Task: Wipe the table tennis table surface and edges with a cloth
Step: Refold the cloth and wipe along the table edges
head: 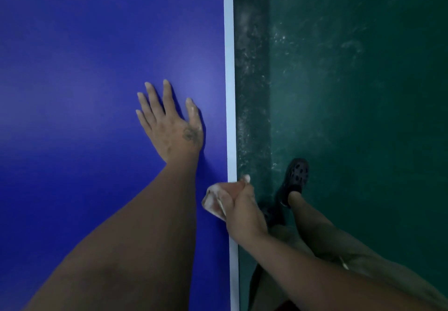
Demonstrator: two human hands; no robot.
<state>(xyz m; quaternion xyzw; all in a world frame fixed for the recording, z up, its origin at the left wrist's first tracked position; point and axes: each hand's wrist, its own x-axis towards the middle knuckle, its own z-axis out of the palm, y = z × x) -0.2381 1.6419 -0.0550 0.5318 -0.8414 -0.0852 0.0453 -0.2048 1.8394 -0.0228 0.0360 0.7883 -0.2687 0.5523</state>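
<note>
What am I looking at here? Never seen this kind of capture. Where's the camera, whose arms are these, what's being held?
There is no machine here, just a person working with bare hands. The single picture comes from a wide-angle camera worn on the person's head, looking forward and down, so both arms reach in from the bottom of the frame. The left hand lies flat, fingers spread, on the blue table. The right hand grips a bunched pale cloth against the white edge stripe at the table's side. Beyond that edge is the scuffed green floor, with the person's dark shoe standing on it. Nothing else lies on the visible part of the table.
</note>
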